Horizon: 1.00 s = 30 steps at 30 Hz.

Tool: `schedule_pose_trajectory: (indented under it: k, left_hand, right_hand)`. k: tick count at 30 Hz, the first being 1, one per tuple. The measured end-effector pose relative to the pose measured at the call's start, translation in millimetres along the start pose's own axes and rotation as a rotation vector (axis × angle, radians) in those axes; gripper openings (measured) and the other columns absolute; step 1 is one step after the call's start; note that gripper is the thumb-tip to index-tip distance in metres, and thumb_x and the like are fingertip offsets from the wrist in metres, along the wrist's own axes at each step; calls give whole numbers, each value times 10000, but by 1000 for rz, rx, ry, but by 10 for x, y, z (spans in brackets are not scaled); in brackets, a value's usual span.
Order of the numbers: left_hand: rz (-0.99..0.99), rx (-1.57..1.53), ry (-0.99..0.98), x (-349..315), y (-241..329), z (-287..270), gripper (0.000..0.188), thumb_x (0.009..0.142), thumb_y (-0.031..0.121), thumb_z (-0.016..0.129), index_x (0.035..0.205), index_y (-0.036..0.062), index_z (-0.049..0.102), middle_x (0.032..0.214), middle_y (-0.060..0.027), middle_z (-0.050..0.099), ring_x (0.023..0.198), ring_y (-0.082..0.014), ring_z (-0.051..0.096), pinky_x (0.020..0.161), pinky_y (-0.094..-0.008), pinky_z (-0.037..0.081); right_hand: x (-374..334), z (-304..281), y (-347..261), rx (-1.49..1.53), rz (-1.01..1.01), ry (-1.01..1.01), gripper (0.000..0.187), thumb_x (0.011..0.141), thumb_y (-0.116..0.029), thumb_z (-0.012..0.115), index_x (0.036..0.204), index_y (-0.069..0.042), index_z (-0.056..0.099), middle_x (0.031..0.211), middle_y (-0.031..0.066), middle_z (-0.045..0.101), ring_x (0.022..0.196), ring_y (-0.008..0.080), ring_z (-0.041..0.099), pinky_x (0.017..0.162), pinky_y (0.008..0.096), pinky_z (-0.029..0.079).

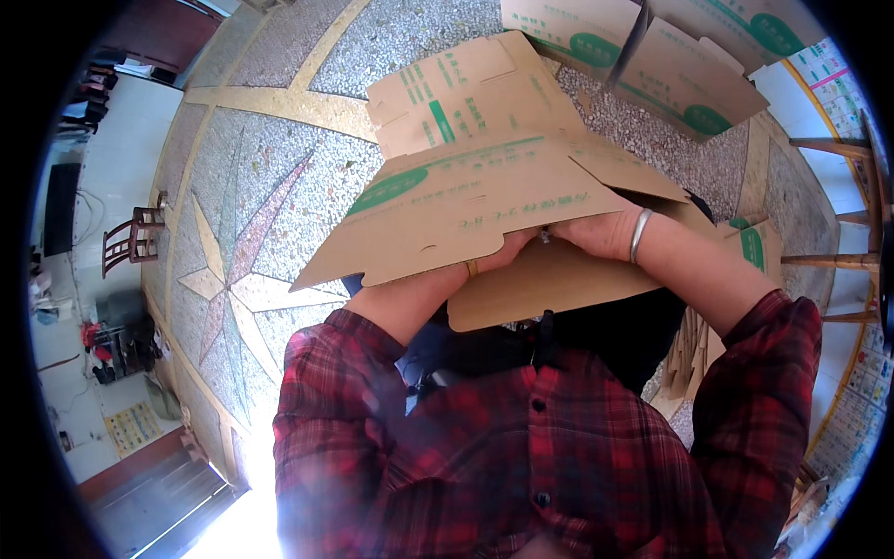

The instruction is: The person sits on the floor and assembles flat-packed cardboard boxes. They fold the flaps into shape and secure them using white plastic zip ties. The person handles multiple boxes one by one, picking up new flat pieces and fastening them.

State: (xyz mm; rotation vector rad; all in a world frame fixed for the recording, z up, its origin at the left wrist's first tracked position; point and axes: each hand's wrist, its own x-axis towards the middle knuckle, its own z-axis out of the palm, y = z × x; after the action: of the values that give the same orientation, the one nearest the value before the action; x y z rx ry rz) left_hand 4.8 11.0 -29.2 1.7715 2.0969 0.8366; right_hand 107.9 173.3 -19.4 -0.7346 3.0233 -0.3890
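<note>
A brown cardboard box (447, 200) with green print lies partly unfolded over my lap, its far panel stretching away from me. My left hand (503, 252) reaches under the near panel, and most of its fingers are hidden by the cardboard. From the right, my right hand (601, 233), with a silver bangle at the wrist, is at the box's near opening. Its fingertips are bent inward beneath the panel edge and meet the left hand near the middle. A lower flap (549, 284) juts toward me below both hands.
More printed cardboard boxes (684, 79) stand at the far right on the speckled stone floor (270, 158). Folded cardboard (687, 354) is stacked beside my right leg. A small wooden chair (130, 238) stands at the left, and wooden legs (833, 261) of furniture are at the right.
</note>
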Motion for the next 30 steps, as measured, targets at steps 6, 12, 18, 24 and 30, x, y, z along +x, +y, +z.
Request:
schedule_pose_trajectory:
  k: [6, 12, 18, 24, 30]
  left_hand:
    - [57, 52, -27, -28, -23, 103, 169, 776, 169, 513, 847, 68, 629, 905, -119, 602, 866, -267, 576, 743, -363, 451]
    - [-21, 40, -176, 103, 32, -107, 124, 743, 151, 513, 736, 56, 593, 833, -118, 575, 801, -276, 574, 729, -363, 455]
    - [136, 249, -517, 289, 243, -632, 133, 762, 123, 480, 797, 50, 585, 815, -128, 576, 812, -298, 578, 720, -372, 463]
    - [171, 241, -480, 116, 192, -545, 160, 792, 143, 461, 842, 62, 590, 835, -133, 577, 840, -310, 567, 742, -385, 446]
    - [50, 145, -455, 7, 160, -504, 159, 807, 152, 464, 831, 55, 588, 827, -138, 582, 818, -322, 561, 733, -396, 437]
  right_hand:
    - [-66, -71, -29, 216, 113, -87, 180, 735, -133, 500, 822, -43, 630, 893, 135, 593, 893, 293, 550, 814, 358, 418]
    - [-52, -351, -2, -93, 24, -287, 122, 731, -160, 532, 790, -87, 611, 793, 61, 581, 814, 230, 572, 724, 334, 456]
    - [13, -592, -50, 203, 50, -29, 127, 744, -183, 536, 690, -86, 598, 734, 71, 594, 727, 251, 591, 661, 350, 480]
    - [50, -358, -172, 36, -18, -48, 139, 748, -188, 528, 721, -63, 583, 693, 93, 592, 711, 263, 593, 663, 371, 478]
    - [94, -272, -253, 64, -44, -24, 136, 754, -176, 511, 716, -61, 574, 704, 99, 597, 717, 269, 595, 662, 376, 474]
